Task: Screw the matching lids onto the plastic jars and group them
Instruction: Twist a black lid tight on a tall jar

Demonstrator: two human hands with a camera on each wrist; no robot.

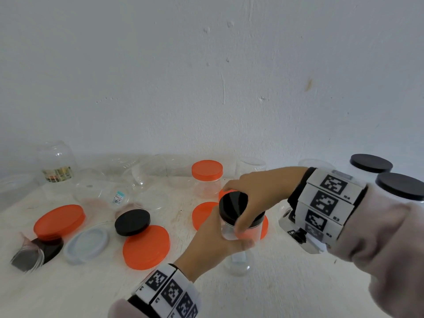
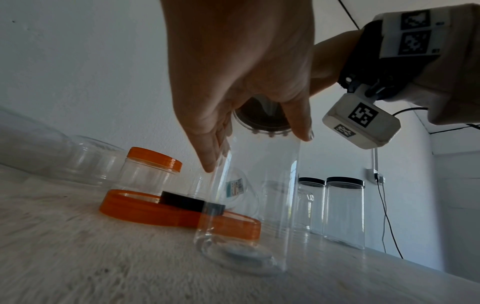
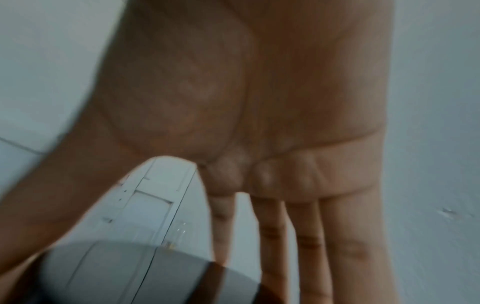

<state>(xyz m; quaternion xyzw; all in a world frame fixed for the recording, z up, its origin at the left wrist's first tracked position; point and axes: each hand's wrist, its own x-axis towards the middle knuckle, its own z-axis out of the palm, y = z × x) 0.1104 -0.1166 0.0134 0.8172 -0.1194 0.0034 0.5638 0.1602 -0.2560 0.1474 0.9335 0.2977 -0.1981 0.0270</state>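
- We see the left hand [image 1: 213, 237] wrapped round the upper wall of a tall clear jar [image 2: 249, 205], which stands upright on the bench [image 1: 286, 283], in front of the loose orange lids [image 1: 146, 246].
- The right hand [image 1: 259, 191] arches over the jar's mouth, thumb and fingers pinching the rim of a black lid [image 1: 234, 205] seated there.
- We judge the step in hand to be screwing this lid down; how far the thread has caught we cannot tell.
- Two jars with black lids [image 1: 385, 177] stand close together at the far right: probably the group this jar joins.
- An orange-lidded jar [image 1: 207, 177] stands behind the hands; a spare black lid [image 1: 132, 222] rests on an orange lid.
- The next move calls for a level lid, a steady left grip against the twist, then a lift to the right.
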